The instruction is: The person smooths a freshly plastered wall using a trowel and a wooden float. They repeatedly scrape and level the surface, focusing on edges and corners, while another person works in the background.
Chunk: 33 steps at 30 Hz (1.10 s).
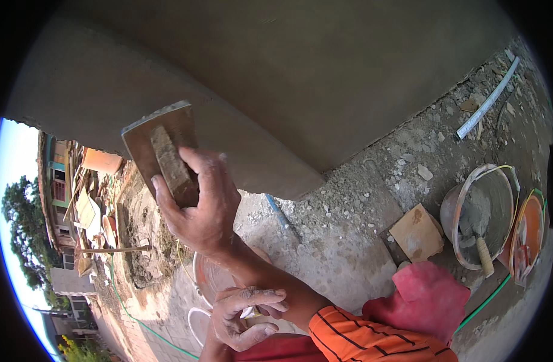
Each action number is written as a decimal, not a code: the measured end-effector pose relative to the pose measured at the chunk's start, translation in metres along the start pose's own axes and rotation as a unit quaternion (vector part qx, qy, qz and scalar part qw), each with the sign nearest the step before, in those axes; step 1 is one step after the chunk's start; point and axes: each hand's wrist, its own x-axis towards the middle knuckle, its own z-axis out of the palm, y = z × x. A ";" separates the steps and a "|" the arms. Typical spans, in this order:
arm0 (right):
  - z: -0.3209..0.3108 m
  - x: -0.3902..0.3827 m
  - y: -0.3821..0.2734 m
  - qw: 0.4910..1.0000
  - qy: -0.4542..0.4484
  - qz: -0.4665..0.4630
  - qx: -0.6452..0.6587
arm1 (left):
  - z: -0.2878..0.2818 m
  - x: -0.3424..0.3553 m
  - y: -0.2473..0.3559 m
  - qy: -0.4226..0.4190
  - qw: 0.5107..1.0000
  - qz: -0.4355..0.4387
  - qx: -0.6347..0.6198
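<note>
My right hand is closed around the handle of a plastering float, a flat board with a worn, mortar-caked grip. The float is held up beside the edge of a smooth grey plastered wall; whether it touches the surface I cannot tell. Below the right forearm is my left hand, its fingers loosely curled and the thumb apart from them. A small whitish patch shows in that gap, too unclear to name. Pale mortar residue coats both hands.
At right stand a bucket of grey mortar with a trowel in it and an orange container. A square tile, rubble and a pale pipe lie nearby. Another bucket is partly behind my forearm.
</note>
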 end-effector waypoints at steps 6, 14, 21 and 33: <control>0.005 0.022 0.024 0.995 0.074 0.025 -0.058 | -0.001 -0.005 -0.002 0.000 1.000 0.017 0.006; 0.053 -0.010 -0.038 0.980 -0.159 -0.089 0.079 | 0.011 -0.003 0.006 0.019 0.998 0.043 -0.038; -0.009 0.018 0.017 0.960 0.103 0.222 0.137 | 0.003 -0.009 0.009 0.010 0.997 0.078 0.018; 0.042 0.032 -0.057 0.996 -0.052 -0.053 0.056 | 0.006 -0.009 0.022 0.027 0.995 0.096 0.028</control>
